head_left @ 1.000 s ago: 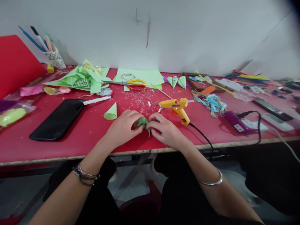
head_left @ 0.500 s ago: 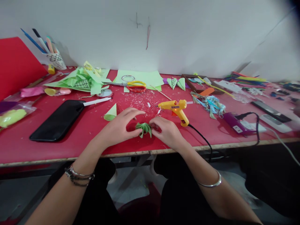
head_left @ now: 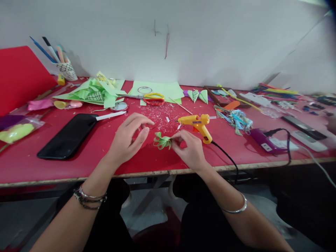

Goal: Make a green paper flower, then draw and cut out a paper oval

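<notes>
My right hand point(head_left: 189, 148) pinches one end of a small green looped-paper piece point(head_left: 162, 141), its loops fanned out to the left just above the red table point(head_left: 147, 162). To the left of it is my left hand point(head_left: 130, 138), fingers curved and apart from the thumb, not touching the piece. A yellow glue gun point(head_left: 198, 122) lies right beyond my right hand, its small orange light lit. The green paper cone seen earlier does not show; my left hand covers that spot.
A black phone point(head_left: 68, 136) and a white pen point(head_left: 111, 116) lie at left. Behind are green paper scraps point(head_left: 90, 89), scissors point(head_left: 153, 98) and small green cones point(head_left: 194, 95). A purple power box point(head_left: 266, 141) with cords sits at right. White shreds litter the middle.
My left hand has come off the green paper piece and moved left, over where the cone was. My right hand keeps the piece, now turned with its loops facing left.
</notes>
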`<action>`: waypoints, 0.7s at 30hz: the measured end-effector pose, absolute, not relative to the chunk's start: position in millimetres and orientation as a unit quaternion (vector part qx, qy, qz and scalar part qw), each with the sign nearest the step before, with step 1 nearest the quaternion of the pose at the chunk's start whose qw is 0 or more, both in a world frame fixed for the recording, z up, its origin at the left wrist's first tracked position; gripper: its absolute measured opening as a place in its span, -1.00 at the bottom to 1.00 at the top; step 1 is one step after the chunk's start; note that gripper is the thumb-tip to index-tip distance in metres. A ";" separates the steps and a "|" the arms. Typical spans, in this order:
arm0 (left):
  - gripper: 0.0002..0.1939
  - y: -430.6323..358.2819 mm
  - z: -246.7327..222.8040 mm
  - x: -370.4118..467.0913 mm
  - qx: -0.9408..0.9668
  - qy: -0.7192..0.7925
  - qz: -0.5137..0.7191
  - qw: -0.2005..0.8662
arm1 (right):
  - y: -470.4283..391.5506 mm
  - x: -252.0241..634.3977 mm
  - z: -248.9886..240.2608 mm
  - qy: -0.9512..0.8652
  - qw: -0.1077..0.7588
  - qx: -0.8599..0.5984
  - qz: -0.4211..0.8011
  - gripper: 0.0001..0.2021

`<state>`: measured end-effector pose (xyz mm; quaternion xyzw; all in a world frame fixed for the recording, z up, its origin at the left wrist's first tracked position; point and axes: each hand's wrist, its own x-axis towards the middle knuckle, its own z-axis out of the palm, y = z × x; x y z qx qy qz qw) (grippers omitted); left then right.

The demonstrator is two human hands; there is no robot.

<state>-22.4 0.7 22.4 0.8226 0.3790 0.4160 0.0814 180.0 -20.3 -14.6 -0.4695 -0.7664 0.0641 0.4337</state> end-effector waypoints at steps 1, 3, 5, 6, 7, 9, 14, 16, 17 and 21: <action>-0.79 0.4 22.3 -21.9 0.821 0.380 0.418 0.077 | -20.5 179.8 -14.6 -0.766 0.433 -0.470 0.063 -0.94; -0.82 -0.1 22.3 -20.7 0.826 0.374 0.415 0.076 | -20.7 179.7 -14.7 -0.766 0.430 -0.474 0.061 -0.94; -0.85 -0.5 22.2 -19.2 0.836 0.360 0.404 0.085 | -20.6 179.6 -14.9 -0.765 0.423 -0.482 0.061 -0.95; -0.85 -0.6 21.8 -18.2 0.842 0.351 0.399 0.091 | -20.5 179.4 -14.9 -0.765 0.418 -0.486 0.064 -0.95; -0.85 -0.6 21.3 -17.2 0.848 0.342 0.393 0.099 | -20.4 179.3 -15.0 -0.764 0.413 -0.490 0.068 -0.95; -0.86 -0.5 19.6 -14.9 0.856 0.329 0.382 0.115 | -20.0 178.9 -14.9 -0.765 0.401 -0.497 0.078 -0.95; -0.85 0.1 13.1 -8.8 0.869 0.331 0.344 0.132 | -19.1 178.8 -15.4 -0.780 0.361 -0.503 0.093 -0.94; -0.83 0.2 11.7 -7.5 0.872 0.333 0.336 0.128 | -18.8 179.2 -15.8 -0.783 0.347 -0.508 0.090 -0.94; -0.82 0.2 11.5 -7.3 0.871 0.337 0.334 0.125 | -18.6 179.4 -16.0 -0.784 0.343 -0.510 0.088 -0.94; -0.81 0.8 11.8 -8.3 0.866 0.353 0.334 0.123 | -18.3 179.0 -15.8 -0.791 0.340 -0.501 0.092 -0.94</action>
